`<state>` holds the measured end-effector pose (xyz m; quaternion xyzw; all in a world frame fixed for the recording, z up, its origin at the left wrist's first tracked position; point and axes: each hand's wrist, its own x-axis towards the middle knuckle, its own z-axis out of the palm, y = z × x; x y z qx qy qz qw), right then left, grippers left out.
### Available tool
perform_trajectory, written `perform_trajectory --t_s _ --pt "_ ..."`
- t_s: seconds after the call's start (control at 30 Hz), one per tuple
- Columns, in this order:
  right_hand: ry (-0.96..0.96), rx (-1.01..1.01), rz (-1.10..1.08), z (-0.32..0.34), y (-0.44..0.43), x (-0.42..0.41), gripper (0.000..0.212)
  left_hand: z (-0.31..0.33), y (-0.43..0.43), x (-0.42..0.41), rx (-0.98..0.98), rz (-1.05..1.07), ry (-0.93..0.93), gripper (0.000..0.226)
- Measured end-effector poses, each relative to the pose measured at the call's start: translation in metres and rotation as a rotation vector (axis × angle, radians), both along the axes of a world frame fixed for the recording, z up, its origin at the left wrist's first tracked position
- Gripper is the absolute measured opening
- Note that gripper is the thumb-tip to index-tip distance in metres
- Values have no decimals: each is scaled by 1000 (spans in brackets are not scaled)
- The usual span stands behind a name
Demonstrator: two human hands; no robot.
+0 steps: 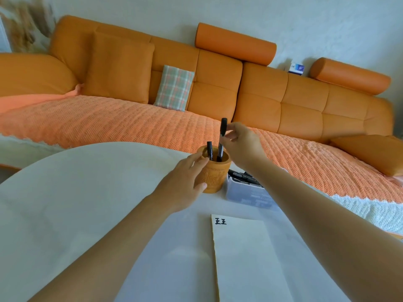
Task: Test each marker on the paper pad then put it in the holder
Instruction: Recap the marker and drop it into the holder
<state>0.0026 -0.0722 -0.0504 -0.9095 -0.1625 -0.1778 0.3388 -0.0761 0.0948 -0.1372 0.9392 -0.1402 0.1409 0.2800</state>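
An orange carved holder (216, 173) stands on the white table (87, 192). My left hand (185, 182) grips its left side, thumb low and fingers at the rim. One black marker (209, 151) leans inside the holder. My right hand (242, 144) pinches a second black marker (222, 136) near its top; that marker stands upright with its lower end inside the holder. The paper pad (246, 258) lies in front of me and carries two black test marks (220, 221) at its top left corner.
A clear plastic box (246, 190) with several black markers sits just right of the holder, partly behind my right forearm. An orange sofa (218, 83) with cushions and a knitted orange throw runs behind the table.
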Motion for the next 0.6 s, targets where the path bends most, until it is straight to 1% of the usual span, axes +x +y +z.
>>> perform_trajectory --t_s 0.1,0.17,0.27,0.3,0.33,0.4,0.43,0.47,0.53,0.6 --pt "61 -292 -37 -14 4 6 24 0 0 0 11 6 -16 66" --pt "44 -450 -49 -19 3 6 24 -1 0 0 4 7 -10 67" --pt "12 -659 -16 -19 0 5 32 -1 0 0 0 8 6 67" --pt "25 -674 12 -18 -1 5 35 -1 -1 0 0 9 9 67" --pt "54 -613 43 -16 -4 5 35 0 -2 -1 0 11 9 67" --pt "104 -397 75 -14 -13 5 33 2 -3 -3 5 23 -2 66" --pt "92 -322 59 -16 -21 7 30 2 -4 -3 2 31 -11 66" --pt "74 -299 21 -19 -30 8 29 2 -5 -3 -6 37 -29 66" --pt "111 -323 -84 -28 -51 12 31 2 -7 -5 -19 55 -120 65" --pt "239 -443 -174 -38 -70 12 37 1 -10 -8 6 70 -245 57"
